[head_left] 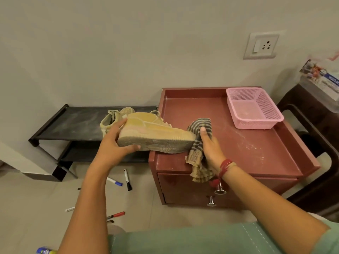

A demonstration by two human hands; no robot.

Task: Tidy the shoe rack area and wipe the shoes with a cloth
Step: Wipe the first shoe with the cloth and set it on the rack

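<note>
- Your left hand (117, 143) grips the tan shoe (152, 131) at the heel, fingers curled across the sole, above the cabinet's (256, 147) front-left corner.
- Your right hand (209, 143) pinches the striped cloth (198, 156) against the toe.
- Judgement: the shoe is light with a stiff sole, the cloth limp. Keep the heel hold.

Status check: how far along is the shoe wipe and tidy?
Done: nothing clearly finished. In hand: left hand holds the tan shoe, right hand presses the striped cloth on its toe. Left: second shoe on the dusty rack, markers scattered on the floor.
</note>
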